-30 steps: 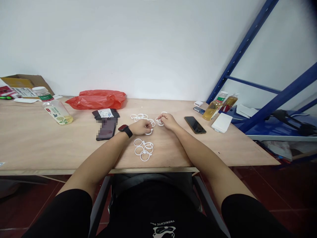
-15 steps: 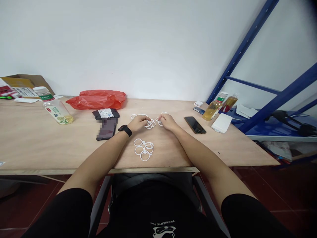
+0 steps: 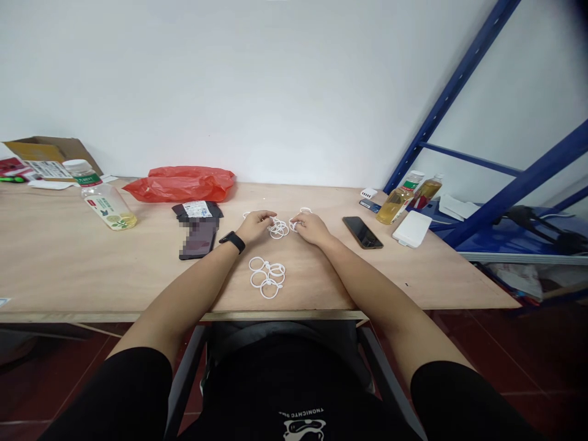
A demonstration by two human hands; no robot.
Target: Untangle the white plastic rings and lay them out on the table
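White binder-style rings lie on the wooden table in two groups. Beside the far pile of rings (image 3: pixel 279 230), my left hand (image 3: pixel 255 226) rests with thumb and fingers apart, its tips at the pile's left edge. My right hand (image 3: pixel 313 228) is closed at the fingertips on a white ring (image 3: pixel 293 226) just right of that pile. Part of another ring (image 3: pixel 305 210) shows behind the right hand, and a bit of one peeks out behind the left. Nearer my body lies a loose cluster of several rings (image 3: pixel 260 279), touched by neither hand.
A red plastic bag (image 3: pixel 184 185), a black packet (image 3: pixel 198 210) and a bottle (image 3: pixel 108 205) are on the left. To the right lie a phone (image 3: pixel 362 232), a white case (image 3: pixel 412 229) and drink bottles (image 3: pixel 395 202). A blue rack (image 3: pixel 463 162) stands beyond.
My left hand's fingers have spread apart at the pile. My right hand has shifted slightly, and the ring at its fingertips sits closer to the pile. The near cluster is unchanged.
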